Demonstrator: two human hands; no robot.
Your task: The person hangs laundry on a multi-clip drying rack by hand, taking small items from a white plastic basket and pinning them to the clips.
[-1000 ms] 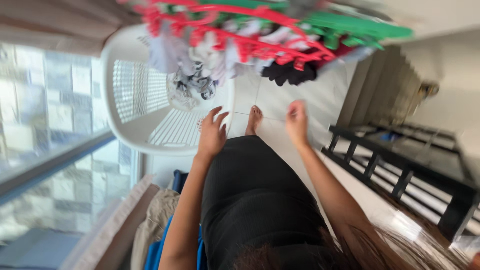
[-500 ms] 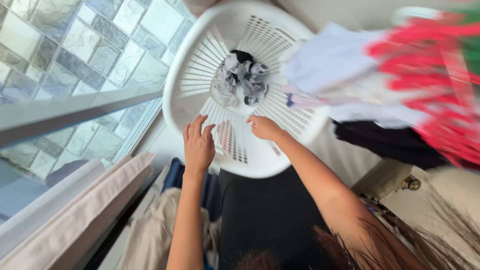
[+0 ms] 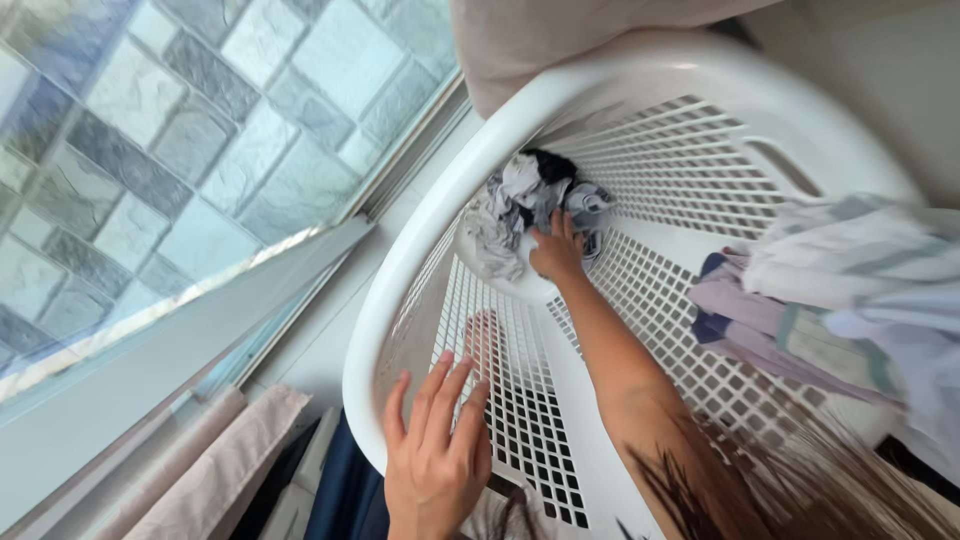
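Crumpled clothes (image 3: 520, 205) at basket (image 3: 400, 290) bottom: right hand (image 3: 556, 252) fingers grasping them; left hand (image 3: 436, 455) fingers released, spread on near rim.

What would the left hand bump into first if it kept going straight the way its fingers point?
Most likely the slatted inner wall of the white laundry basket. The left hand rests open at the near rim, fingers pointing up into the basket. Depth is hard to judge; the crumpled clothes under the right hand lie farther along.

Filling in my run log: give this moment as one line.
right hand: reaching into white slatted plastic laundry basket, on crumpled grey-and-white clothes | left hand: open, fingers spread, at basket's near rim
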